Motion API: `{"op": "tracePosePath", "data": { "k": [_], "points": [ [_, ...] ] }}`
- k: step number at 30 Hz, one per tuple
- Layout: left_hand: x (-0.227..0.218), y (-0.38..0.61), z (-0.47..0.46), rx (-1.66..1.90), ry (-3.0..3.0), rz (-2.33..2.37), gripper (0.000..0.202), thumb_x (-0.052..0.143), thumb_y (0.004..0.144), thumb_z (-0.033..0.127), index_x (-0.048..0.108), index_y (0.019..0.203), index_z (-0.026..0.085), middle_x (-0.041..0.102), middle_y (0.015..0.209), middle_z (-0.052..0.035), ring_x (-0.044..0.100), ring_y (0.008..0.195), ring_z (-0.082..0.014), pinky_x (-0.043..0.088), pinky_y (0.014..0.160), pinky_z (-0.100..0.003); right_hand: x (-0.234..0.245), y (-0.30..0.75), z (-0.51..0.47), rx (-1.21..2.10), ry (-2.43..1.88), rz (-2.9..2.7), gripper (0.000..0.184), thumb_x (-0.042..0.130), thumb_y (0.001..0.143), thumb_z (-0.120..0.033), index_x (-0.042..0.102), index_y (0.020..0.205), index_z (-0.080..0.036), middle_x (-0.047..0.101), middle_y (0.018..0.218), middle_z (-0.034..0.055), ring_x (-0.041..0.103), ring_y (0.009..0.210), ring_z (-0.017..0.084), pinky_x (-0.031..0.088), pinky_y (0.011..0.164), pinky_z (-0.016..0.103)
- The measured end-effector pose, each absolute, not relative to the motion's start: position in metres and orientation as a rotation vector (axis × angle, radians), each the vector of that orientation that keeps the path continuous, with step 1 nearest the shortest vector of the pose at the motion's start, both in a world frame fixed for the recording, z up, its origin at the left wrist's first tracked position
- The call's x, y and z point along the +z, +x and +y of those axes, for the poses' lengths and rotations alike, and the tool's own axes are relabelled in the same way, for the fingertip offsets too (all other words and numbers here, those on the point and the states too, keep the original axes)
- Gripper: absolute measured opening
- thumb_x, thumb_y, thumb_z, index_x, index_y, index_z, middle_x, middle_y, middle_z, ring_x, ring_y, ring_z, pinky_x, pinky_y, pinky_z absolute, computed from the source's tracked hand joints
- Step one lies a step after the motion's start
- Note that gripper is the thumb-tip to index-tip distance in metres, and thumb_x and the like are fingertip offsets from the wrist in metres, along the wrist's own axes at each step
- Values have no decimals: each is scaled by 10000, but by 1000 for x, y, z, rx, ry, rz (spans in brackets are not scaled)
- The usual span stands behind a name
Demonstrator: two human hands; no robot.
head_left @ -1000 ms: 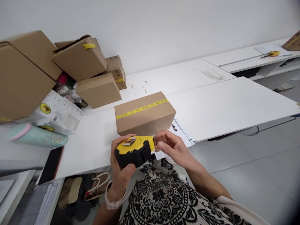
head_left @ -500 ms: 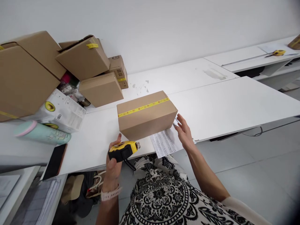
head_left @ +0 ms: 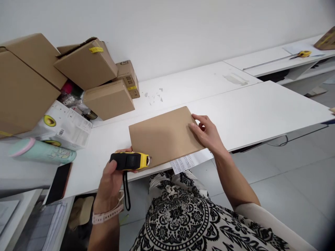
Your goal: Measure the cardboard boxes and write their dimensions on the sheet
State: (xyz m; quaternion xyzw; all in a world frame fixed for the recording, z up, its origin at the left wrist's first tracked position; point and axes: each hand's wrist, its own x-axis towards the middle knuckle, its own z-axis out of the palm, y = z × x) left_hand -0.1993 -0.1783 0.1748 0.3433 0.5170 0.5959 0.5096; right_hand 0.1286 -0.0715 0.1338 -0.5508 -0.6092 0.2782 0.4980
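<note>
My left hand [head_left: 108, 183] is closed around a yellow and black tape measure [head_left: 131, 161]. Its metal end tab points right, and a black wrist strap hangs below. Right behind it, a brown cardboard box [head_left: 162, 136] sits tilted near the table's front edge, a plain face turned towards me. Fingers of my right hand [head_left: 208, 134] grip the box at its right end, thumb on the near face. A printed sheet [head_left: 184, 163] lies partly under the box and juts over the table edge. The left fingertips are hidden behind the tape measure.
Several cardboard boxes [head_left: 86, 64] are stacked at the left, beside a white avocado-print box [head_left: 66, 123], a mint bottle [head_left: 43, 151] and a dark phone [head_left: 59, 182]. Far right, another tape measure [head_left: 304, 54] lies with its blade pulled out on the white table [head_left: 251, 108].
The box has turned, so its yellow-taped face no longer shows. My right hand has moved up from beside the box onto its right end. My left hand has shifted left with the tape measure.
</note>
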Motion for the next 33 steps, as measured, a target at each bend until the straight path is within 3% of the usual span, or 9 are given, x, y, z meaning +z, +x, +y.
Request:
{"op": "tracePosePath", "data": {
  "k": [4,8,10,13,19,25,30,33],
  "points": [
    [172,-191,-171,1470,843,1220,533,794,648,590,754,954,155,733,1174,-171,709,890,-313,599,514,-334,118,128,-55,648,-1405,-1484,461,626,875,-505,688,1241,-233,644,1141,107,568,837,222,502,815,458],
    [179,-179,-170,1447,994,1095,529,796,685,558,732,1030,161,697,1273,-182,707,958,-307,602,573,-310,158,114,-78,534,-1250,-1483,273,612,915,-461,720,1058,-255,663,1064,83,570,861,220,474,777,407],
    [182,-170,-170,1423,1053,1031,541,778,706,567,718,1066,167,698,1257,-173,704,970,-308,615,626,-335,181,101,-97,850,-1031,-1633,262,573,957,-473,715,956,-253,674,915,51,576,798,193,455,712,368],
    [182,-158,-167,1420,1080,998,529,749,746,573,701,1089,174,708,1184,-150,702,983,-312,626,660,-359,197,86,-117,1219,-811,-1831,348,519,985,-529,695,932,-233,661,844,35,568,759,168,421,666,335],
    [179,-152,-160,1457,1037,1037,517,753,748,587,687,1056,178,721,1108,-122,715,968,-311,636,697,-385,170,69,-118,1539,-747,-1644,407,608,905,-623,552,812,-230,497,698,-21,401,632,123,305,564,298],
    [182,-146,-161,1414,1023,1036,497,764,743,585,676,1039,195,729,1050,-107,718,916,-292,628,655,-359,169,57,-113,1727,-661,-1445,447,716,817,-609,481,735,-238,455,640,-49,358,588,109,274,534,274],
    [189,-159,-157,1598,1021,1177,512,870,608,510,669,962,198,707,930,-52,682,717,-199,575,498,-260,178,99,-76,1593,-643,-1519,381,699,832,-551,541,672,-244,497,663,-28,385,599,127,352,572,293],
    [189,-183,-152,1703,981,1341,432,849,633,472,668,910,194,671,847,-15,658,694,-177,552,471,-231,171,140,-44,1349,-746,-1427,395,703,803,-520,519,605,-231,608,861,36,501,767,179,433,737,369]
  ]
}}
